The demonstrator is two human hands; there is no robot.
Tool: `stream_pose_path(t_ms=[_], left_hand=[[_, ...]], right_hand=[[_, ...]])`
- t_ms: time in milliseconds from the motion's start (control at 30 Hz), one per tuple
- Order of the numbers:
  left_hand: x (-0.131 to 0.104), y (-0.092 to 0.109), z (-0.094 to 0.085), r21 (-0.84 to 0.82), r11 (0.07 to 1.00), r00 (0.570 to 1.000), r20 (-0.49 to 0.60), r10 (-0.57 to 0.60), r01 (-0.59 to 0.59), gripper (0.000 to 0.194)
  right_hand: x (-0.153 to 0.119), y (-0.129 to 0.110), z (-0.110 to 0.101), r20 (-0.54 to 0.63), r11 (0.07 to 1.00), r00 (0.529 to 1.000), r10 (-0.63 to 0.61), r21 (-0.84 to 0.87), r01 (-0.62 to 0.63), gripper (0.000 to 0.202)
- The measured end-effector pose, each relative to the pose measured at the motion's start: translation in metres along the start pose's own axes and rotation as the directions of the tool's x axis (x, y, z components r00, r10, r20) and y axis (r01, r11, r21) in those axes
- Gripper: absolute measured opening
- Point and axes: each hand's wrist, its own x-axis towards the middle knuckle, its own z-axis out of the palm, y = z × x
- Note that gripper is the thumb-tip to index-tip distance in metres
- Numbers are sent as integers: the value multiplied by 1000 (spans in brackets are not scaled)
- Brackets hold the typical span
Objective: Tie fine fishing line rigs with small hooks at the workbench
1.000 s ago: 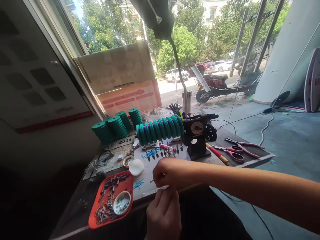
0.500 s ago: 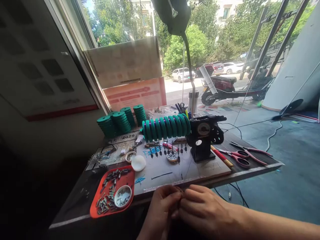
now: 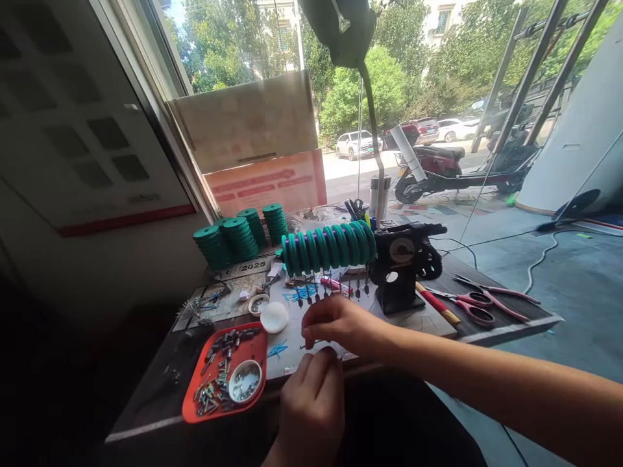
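My right hand [image 3: 335, 321] reaches over the pale board [image 3: 353, 331], its thumb and fingers pinched together close to a thin dark strip [image 3: 318, 343]. What the pinch holds is too small to make out. Just below, at the table's front edge, my left hand [image 3: 314, 392] is closed with its knuckles up, and its fingertips are hidden. Behind the hands, a row of green ring-like spools [image 3: 328, 248] sits on a black stand [image 3: 402, 279]. Small dark pieces [image 3: 358, 293] hang under the spools, partly covered by my right hand.
At left lies a red tray [image 3: 191, 395] of small metal parts with a white dish [image 3: 244, 383]. A white round lid [image 3: 274, 318] and blue strips [image 3: 277, 350] are near it. Green spool stacks [image 3: 236, 237] stand behind. Scissors [image 3: 479, 314] and pliers [image 3: 509, 301] lie at right.
My right hand has left my left hand and moved up and forward over the board. My left hand has turned knuckles up, staying near the table edge. The view has shifted slightly.
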Motion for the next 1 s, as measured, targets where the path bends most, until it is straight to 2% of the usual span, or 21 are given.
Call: stream_pose_path(t_ms=[33,67,100,133,167,200,233,267,333,400,433,467,533,600,667,733,800,900,933,967,1000], left_hand=[[5,3,-2,-149,974,985,59,-164,171,18],[9,5,-3,-335,854,917,160,-366,399,15],[12,6,-4,-493,615,784,304,-540,615,11],[14,7,-3,-577,314,618,461,-637,754,8],[14,6,-2,-595,39,468,589,-659,803,7],[14,5,0,-583,-155,365,671,-645,797,8],[14,4,2,-569,-261,311,713,-628,780,11],[13,4,4,-565,-294,295,726,-621,771,13],[12,4,6,-564,-286,302,727,-616,775,14],[12,7,5,-580,-259,319,707,-631,772,12],[11,8,4,-601,-200,354,673,-650,774,11],[11,9,3,-621,-71,422,608,-673,781,9],[7,8,1,-576,369,646,403,-648,729,10],[-1,3,2,-367,793,873,175,-455,486,16],[-10,-4,5,-193,944,963,35,-266,267,23],[-16,-10,7,-122,976,983,-15,-185,182,25],[-15,-12,5,-100,984,988,-16,-151,149,25],[-3,-5,-1,-230,937,964,33,-262,263,18],[2,-2,-3,-358,841,913,100,-396,404,14],[7,1,-5,-499,641,803,233,-548,583,12],[12,2,-6,-598,343,642,405,-651,724,12]], right_hand=[[-8,0,-2,-19,1000,1000,-9,-28,9,7],[-18,1,-4,-38,996,998,-44,-83,41,6],[-29,2,-6,-49,977,992,-118,-182,108,6],[-40,5,-8,-36,934,977,-211,-302,191,6],[-50,8,-10,48,790,927,-372,-508,343,10],[-59,13,-10,161,587,857,-489,-666,460,16],[-66,17,-10,270,388,791,-549,-756,527,21],[-71,22,-9,352,225,734,-581,-797,560,25],[-76,29,-4,408,97,691,-597,-818,567,26],[-78,28,2,420,121,700,-577,-804,582,24],[-79,25,5,427,178,720,-547,-781,599,22],[-79,21,7,431,266,743,-512,-743,614,20],[-75,11,9,383,507,795,-470,-620,599,20],[-63,2,8,210,769,894,-397,-456,448,21],[-41,-3,6,25,932,973,-229,-281,227,17],[-17,-5,3,-14,975,994,-105,-197,101,16],[1,-5,2,20,973,995,-95,-210,97,15],[0,-2,1,20,944,990,-141,-297,140,9],[-8,0,0,-4,935,988,-155,-324,145,7],[-19,3,-2,-19,910,980,-199,-374,178,7],[-32,6,-3,-15,867,964,-265,-441,231,9]])
